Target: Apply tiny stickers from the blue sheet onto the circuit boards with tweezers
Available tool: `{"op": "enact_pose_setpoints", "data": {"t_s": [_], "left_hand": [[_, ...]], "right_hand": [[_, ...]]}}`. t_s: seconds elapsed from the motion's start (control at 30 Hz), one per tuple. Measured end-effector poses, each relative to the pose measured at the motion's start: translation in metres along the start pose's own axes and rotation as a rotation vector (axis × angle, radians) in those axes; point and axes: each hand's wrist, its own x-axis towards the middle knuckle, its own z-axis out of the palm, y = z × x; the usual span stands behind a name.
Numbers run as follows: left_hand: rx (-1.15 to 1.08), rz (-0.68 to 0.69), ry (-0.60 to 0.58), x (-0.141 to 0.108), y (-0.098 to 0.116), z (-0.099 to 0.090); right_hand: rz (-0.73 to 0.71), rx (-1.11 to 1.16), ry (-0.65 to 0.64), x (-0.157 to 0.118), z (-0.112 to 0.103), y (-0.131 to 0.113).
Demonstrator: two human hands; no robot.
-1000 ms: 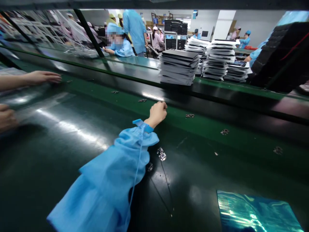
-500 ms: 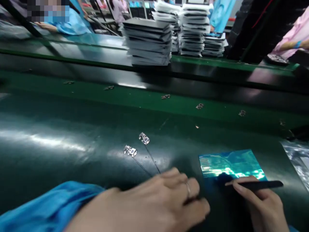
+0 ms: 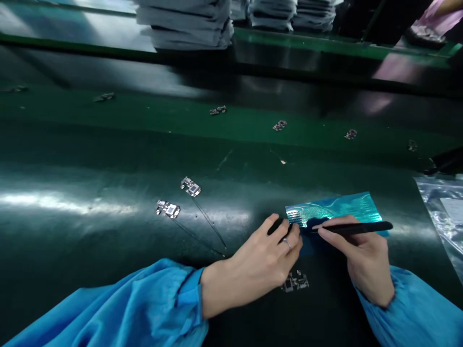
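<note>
Dark green glossy mat [image 3: 90, 231] open leftward; two small silver circuit modules [image 3: 168, 209] with thin wires obstruct centre; clear plastic bag [image 3: 443, 212] blocks right.

Foil sheet [image 3: 336, 209]: iridescent teal-blue, dotted grid pattern at its left end. Tweezers [image 3: 356, 228] touching sheet: black. Sleeves [image 3: 144, 308] near sheet: bright blue. Belt [image 3: 90, 159] beneath sheet: dark glossy green. Small boards [image 3: 168, 209] left of sheet: silver.

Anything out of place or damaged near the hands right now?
Nothing looks damaged. One small circuit part lies loose beside the left hand, apart from the two wired parts further left. The right hand holds a black tool over the blue sheet.
</note>
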Motion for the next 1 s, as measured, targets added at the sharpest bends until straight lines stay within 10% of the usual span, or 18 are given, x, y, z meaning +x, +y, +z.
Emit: {"op": "enact_pose_setpoints", "data": {"t_s": [1.0], "left_hand": [[-0.106,0.022,-0.094,-0.027,0.03,-0.036]], "right_hand": [[0.106,0.121,-0.028,-0.029,0.0,-0.013]]}}
